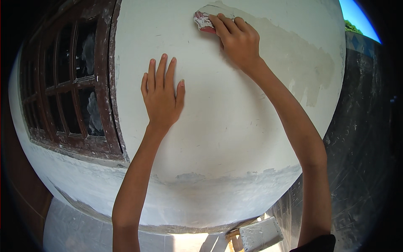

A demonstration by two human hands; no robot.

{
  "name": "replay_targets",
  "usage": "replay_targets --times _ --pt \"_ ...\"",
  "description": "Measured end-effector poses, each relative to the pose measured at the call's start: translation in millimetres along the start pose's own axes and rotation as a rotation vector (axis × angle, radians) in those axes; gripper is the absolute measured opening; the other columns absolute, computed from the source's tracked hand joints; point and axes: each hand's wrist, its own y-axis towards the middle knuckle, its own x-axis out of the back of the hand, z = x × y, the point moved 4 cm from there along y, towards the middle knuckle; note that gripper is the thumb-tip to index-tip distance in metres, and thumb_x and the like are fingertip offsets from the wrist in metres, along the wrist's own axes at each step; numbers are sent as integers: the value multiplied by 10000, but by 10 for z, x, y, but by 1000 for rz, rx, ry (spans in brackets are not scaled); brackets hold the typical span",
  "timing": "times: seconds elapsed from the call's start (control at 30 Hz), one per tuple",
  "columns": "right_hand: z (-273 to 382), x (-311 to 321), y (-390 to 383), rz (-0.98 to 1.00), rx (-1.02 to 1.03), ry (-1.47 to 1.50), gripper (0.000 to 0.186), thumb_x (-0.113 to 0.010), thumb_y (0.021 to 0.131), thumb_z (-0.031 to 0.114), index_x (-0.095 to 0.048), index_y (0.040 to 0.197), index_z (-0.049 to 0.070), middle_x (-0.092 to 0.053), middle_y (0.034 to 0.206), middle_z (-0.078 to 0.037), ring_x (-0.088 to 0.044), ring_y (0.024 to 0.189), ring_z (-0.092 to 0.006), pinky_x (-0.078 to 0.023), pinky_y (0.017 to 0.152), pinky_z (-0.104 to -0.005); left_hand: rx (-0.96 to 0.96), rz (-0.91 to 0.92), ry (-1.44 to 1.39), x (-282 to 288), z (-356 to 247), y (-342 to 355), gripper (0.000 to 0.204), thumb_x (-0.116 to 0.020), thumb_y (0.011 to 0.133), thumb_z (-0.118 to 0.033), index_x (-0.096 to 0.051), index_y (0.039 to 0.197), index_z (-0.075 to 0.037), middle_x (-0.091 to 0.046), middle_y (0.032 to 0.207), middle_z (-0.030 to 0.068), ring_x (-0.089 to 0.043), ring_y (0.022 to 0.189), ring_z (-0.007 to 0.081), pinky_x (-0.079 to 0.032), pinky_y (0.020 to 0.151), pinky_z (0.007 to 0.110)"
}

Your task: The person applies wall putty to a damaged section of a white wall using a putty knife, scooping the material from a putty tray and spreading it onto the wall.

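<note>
High on the white wall [201,113], my right hand [240,41] grips a red scraper [204,22] smeared with white putty, its edge against the surface. Around and to the right of that hand spreads a damp-looking greyish patch of putty [300,59]. My left hand [161,94] lies flat on the wall, lower and to the left, fingers spread and holding nothing. Part of the scraper is hidden behind my right fingers.
At the left is a brown wooden window [71,84] with dark panes and paint specks. Below, near the wall's foot, a putty-coated rectangular board [261,235] rests by the tiled floor [84,227]. A dark surface [357,138] stands at the right.
</note>
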Motion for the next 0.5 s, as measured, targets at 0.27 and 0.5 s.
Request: replay_targets --times 0.27,0.5 --pt "124 25 -91 -22 9 -25 307 -731 738 102 -727 1041 53 -736 1004 -73 -618 700 -152 -504 525 -257 2 7 -1 -13 11 -1 538 -488 993 -259 -420 1505 -108 -358 1585 96 -245 1493 316 -168 1177 512" --pt "335 226 -270 52 -8 32 336 -726 743 86 -730 1078 55 -738 1036 -89 -573 669 -136 -472 505 -241 5 -2 -5 2 2 3 531 -484 994 -246 -421 1503 -111 -358 1586 90 -247 1494 311 -169 1178 506"
